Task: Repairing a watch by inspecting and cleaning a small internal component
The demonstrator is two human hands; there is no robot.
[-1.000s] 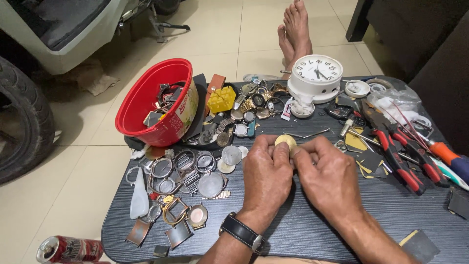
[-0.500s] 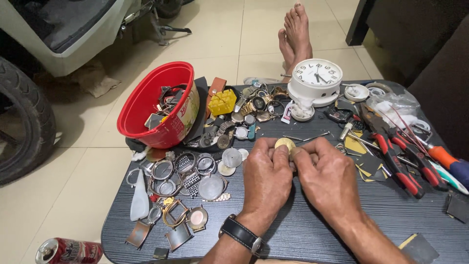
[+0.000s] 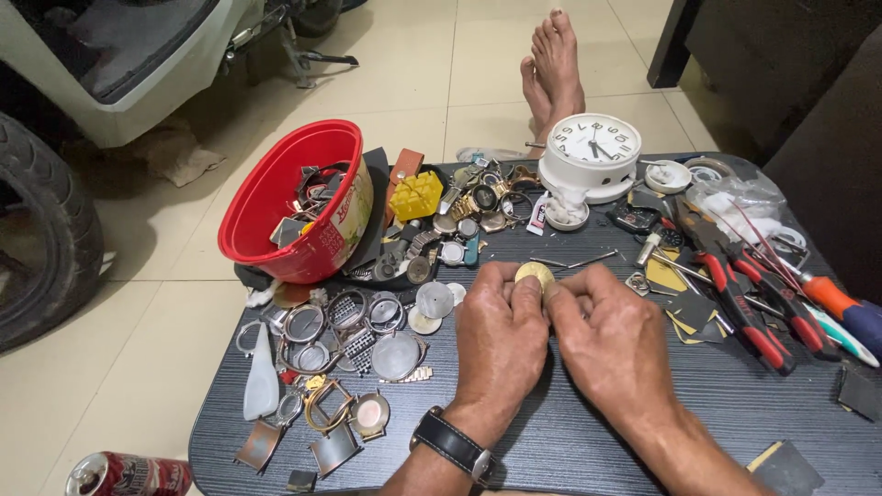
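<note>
Both my hands meet over the middle of a dark wood-grain table (image 3: 570, 441). My left hand (image 3: 501, 335), with a black-strapped watch on its wrist, and my right hand (image 3: 611, 344) pinch a small round gold-coloured watch case (image 3: 535, 275) between their fingertips. Only the top of the case shows above my fingers. To the left lie several loose watch cases, rings and backs (image 3: 367, 331).
A red bowl (image 3: 276, 197) full of watch parts stands at the back left, a yellow block (image 3: 416, 195) beside it. A white table clock (image 3: 593, 152) sits behind. Red-handled pliers and screwdrivers (image 3: 753, 294) lie right. A drink can (image 3: 129, 476), a tyre (image 3: 41, 239) and bare feet (image 3: 551, 69) are on the floor.
My hands and the gold case stay nearly still; the view has shifted slightly.
</note>
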